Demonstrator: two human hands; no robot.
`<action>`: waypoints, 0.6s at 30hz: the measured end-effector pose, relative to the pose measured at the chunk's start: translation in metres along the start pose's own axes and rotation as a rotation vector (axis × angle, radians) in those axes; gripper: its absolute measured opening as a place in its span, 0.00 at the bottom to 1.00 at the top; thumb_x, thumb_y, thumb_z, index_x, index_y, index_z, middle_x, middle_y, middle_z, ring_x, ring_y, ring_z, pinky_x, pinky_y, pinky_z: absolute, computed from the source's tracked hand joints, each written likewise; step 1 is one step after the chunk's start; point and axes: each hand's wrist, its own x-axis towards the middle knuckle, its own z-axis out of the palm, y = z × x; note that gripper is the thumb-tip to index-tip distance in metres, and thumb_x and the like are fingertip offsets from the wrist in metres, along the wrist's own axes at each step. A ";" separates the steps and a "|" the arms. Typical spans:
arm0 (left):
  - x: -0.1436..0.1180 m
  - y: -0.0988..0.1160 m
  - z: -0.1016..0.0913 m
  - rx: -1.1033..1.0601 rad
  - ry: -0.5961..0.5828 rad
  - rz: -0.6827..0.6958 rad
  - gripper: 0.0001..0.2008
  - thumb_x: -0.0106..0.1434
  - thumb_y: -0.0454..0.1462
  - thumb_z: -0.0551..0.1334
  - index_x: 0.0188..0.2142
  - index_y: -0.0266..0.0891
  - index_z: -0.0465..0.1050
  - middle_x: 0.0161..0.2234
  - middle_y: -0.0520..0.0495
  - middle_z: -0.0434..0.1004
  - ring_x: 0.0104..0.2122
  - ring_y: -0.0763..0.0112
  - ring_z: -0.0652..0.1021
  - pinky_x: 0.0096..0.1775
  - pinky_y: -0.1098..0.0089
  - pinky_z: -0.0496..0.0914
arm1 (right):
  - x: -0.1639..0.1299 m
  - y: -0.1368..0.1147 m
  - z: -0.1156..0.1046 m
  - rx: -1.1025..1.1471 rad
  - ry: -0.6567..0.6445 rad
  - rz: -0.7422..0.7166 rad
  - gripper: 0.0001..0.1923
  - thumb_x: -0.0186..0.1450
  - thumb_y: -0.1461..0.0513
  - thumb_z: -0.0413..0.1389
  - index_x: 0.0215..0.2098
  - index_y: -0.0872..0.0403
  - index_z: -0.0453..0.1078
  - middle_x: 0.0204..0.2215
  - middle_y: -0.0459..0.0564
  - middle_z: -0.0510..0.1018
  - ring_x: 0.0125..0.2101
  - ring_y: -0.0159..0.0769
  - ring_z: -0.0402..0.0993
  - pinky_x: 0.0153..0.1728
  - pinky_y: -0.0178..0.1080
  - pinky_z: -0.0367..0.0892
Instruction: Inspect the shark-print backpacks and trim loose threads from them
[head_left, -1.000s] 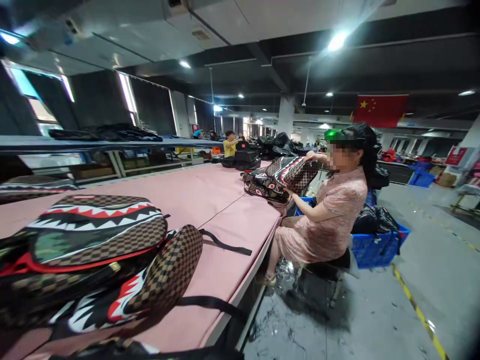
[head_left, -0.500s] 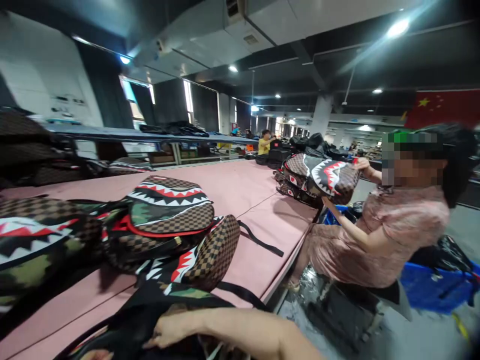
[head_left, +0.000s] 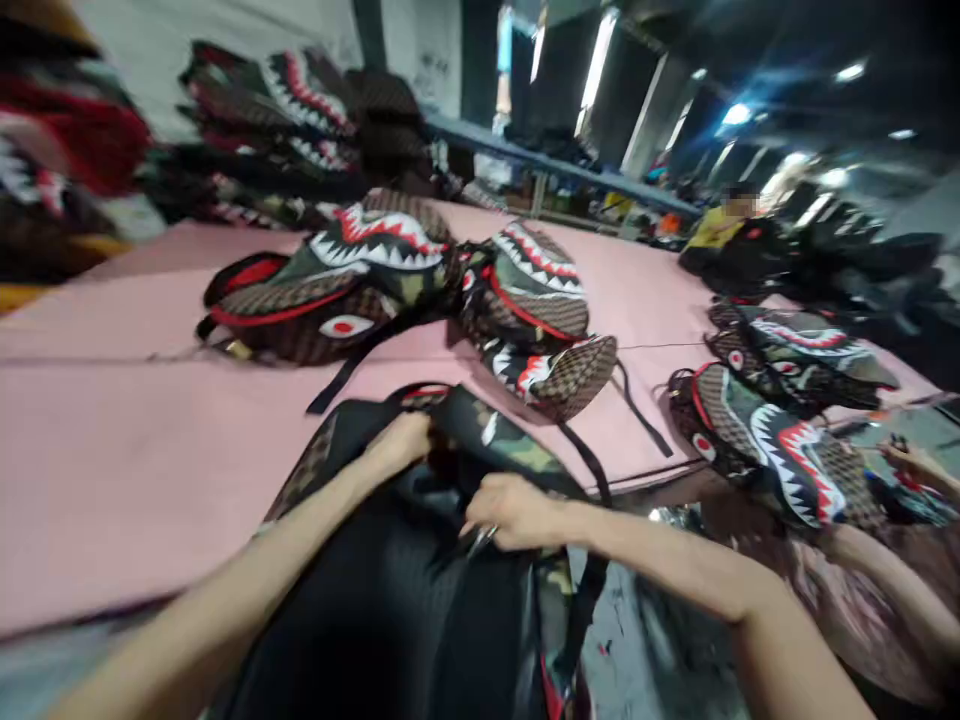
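A backpack (head_left: 375, 600) with black fabric facing me and camouflage and brown-check edges lies at the table's front edge. My left hand (head_left: 405, 442) is closed on its upper part, fingertips hidden in the dark folds. Farther right, my right hand (head_left: 508, 510) has its fingers curled against the black fabric beside the camouflage panel. A small shiny metal thing (head_left: 482, 540) shows under those fingers; its kind is unclear. Just beyond are a shark-mouth backpack (head_left: 330, 285) with a red-edged opening and another checked shark-mouth backpack (head_left: 536, 280).
The pink-topped table (head_left: 112, 430) stretches away in front. Piled shark-mouth backpacks (head_left: 300, 110) stand at the back left. On the right a co-worker's arm (head_left: 885, 570) is near another shark-mouth backpack (head_left: 787, 440). A person in yellow (head_left: 716, 228) is farther back.
My view has swung left and down. Both my hands and the black side of the backpack now show more fully. The co-worker's backpack has come down to the table edge.
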 end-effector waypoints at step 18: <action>-0.038 -0.063 0.079 0.362 -0.085 0.166 0.06 0.60 0.39 0.56 0.38 0.44 0.66 0.35 0.51 0.72 0.31 0.70 0.73 0.27 0.72 0.57 | -0.028 0.049 0.043 0.113 0.104 0.204 0.15 0.62 0.71 0.47 0.44 0.55 0.68 0.33 0.49 0.72 0.36 0.36 0.62 0.38 0.36 0.58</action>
